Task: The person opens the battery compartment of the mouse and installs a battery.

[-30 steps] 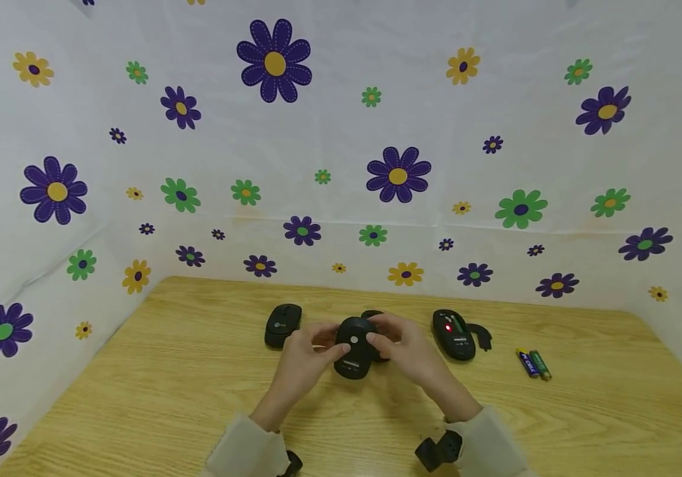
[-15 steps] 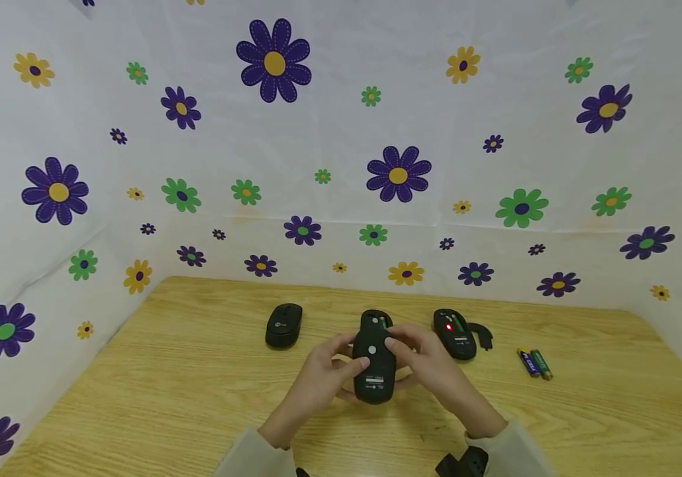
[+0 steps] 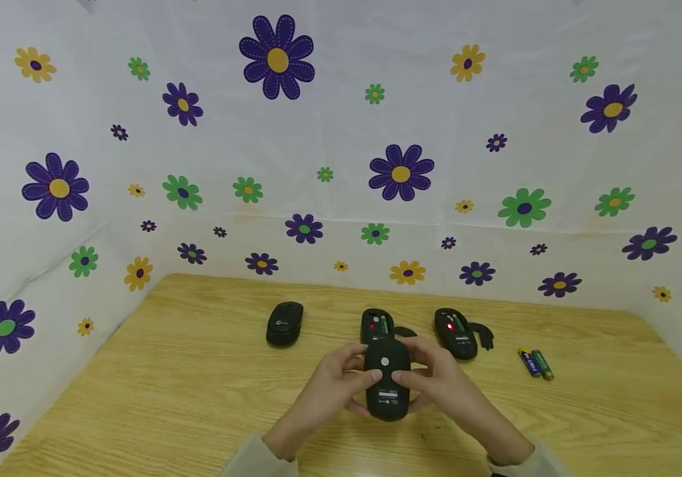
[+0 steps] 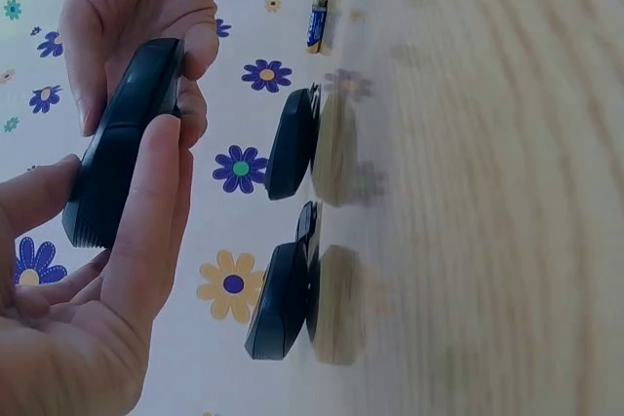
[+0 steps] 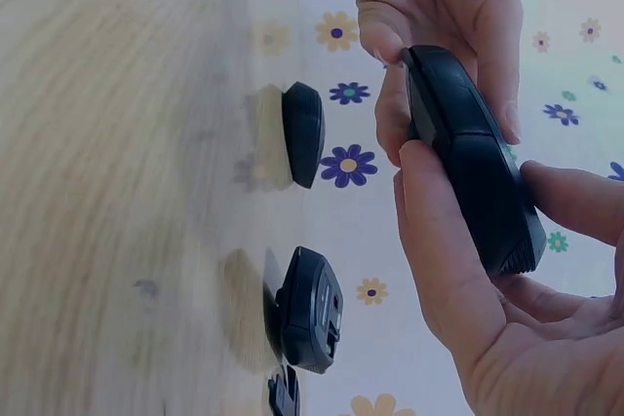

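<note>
A black computer mouse point(image 3: 387, 391) is held underside up above the table, its pale label and round light button facing the head camera. My left hand point(image 3: 341, 383) grips its left side, thumb on the underside and fingers beneath. On the opposite side my right hand point(image 3: 438, 377) grips it the same way, the two thumbs almost meeting. Both wrist views show the mouse's dark side edge-on, in the left one the mouse point(image 4: 122, 143) tilted between the hands. Just behind it lies another overturned mouse point(image 3: 375, 323), battery bay uncovered, a battery inside and a red light glowing.
A detached cover point(image 3: 405, 331) lies beside that middle mouse. To its right sits a third overturned mouse point(image 3: 456, 338), red light on, with its curved cover point(image 3: 483, 335) alongside. Two loose batteries point(image 3: 529, 362) lie farther right. One mouse point(image 3: 285, 324) stands upright at left. Flowered cloth point(image 3: 329, 132) backs the table.
Both hands have brought the mouse rightward and closer to the body, and the mouse behind it now shows more, with its cover. The things on the table stay put.
</note>
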Motion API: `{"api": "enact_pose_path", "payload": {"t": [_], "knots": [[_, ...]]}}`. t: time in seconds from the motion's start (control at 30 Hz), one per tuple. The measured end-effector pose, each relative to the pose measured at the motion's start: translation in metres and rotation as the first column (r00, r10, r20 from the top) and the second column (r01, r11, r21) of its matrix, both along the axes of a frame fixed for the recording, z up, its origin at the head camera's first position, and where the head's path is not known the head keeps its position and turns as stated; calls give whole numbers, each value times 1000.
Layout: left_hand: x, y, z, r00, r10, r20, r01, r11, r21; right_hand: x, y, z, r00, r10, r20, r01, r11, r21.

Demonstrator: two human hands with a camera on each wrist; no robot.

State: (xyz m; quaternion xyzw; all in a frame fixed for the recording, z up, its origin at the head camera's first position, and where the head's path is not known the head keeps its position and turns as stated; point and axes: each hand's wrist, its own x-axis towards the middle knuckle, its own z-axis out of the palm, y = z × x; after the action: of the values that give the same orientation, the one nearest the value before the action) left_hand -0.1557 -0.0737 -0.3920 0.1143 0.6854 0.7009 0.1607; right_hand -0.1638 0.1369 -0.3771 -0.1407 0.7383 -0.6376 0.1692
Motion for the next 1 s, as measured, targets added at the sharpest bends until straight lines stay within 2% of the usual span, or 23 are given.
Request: {"api": "enact_pose_path", "payload": {"t": [0.37,0.73,0.87,1.0], "knots": [[12,11,-2,998,-53,44,53,999,9,14,16,-4,998,42,52,-40,998,-39],[11,14,-4,997,-59,41,60,998,-23,14,16,-6,999,32,29,-32,999,-9],[10,14,-3,997,-66,28,67,997,-34,15,15,-5,1000,14,18,-14,1000,17],[11,15,-3,998,-54,44,56,997,-52,18,14,-5,1000,-2,0,2,998,56]]}}
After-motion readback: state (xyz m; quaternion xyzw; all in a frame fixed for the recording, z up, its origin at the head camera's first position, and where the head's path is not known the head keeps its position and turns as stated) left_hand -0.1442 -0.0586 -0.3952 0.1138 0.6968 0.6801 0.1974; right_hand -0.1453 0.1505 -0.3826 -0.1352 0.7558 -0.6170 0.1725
